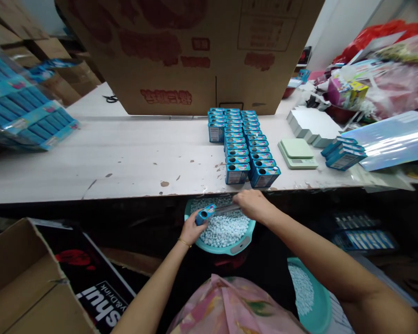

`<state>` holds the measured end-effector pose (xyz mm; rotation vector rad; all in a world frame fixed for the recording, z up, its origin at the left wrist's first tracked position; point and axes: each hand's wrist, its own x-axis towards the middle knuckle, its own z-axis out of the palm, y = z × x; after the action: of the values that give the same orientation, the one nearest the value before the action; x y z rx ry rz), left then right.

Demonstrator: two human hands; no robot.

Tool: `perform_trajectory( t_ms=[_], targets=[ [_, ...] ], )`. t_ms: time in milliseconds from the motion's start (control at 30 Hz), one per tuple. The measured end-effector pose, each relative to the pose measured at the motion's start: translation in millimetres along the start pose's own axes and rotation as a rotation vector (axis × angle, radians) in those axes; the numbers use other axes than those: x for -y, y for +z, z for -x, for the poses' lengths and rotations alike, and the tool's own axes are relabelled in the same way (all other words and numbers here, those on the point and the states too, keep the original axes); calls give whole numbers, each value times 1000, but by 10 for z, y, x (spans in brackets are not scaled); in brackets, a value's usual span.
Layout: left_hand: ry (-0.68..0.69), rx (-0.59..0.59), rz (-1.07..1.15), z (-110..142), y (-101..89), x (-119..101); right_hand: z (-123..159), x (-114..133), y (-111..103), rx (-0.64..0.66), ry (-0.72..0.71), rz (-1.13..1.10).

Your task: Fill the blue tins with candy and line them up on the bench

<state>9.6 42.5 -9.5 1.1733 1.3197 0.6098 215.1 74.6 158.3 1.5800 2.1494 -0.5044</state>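
Observation:
My left hand [191, 229] is closed around a small blue tin box [206, 213], tilted, with a dark round hole in its top. My right hand [253, 204] grips a clear scoop-like tool [227, 208], whose far end reaches to the tin; its exact shape is blurred. Both hands are over a turquoise basin [234, 250] filled with small pale pellets [223, 232]. Just beyond, on the table, stand rows of similar blue tins [237, 172], most showing dark holes in their tops.
A big cardboard box [195, 60] stands at the back of the white table [125, 157]. Right of the tins are a pale green scale [297, 153], white card stacks [313, 125] and more tins [344, 155]. A second basin [322, 301] is low at right; an open carton [17, 278] is at left.

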Motion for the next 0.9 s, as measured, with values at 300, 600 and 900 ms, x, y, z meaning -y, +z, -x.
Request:
perform_trajectory(
  t_ms=[300,600,900],
  targets=[
    [-413,-81,617,21,279,111,-176,26,1442,62,274,-234],
    [-372,-30,714,153,42,-144,-322,-60,1664,-23,330,-591],
    [-19,-39,66,128,-233,-6,-83,-284,892,-120,176,-632]
  ],
)
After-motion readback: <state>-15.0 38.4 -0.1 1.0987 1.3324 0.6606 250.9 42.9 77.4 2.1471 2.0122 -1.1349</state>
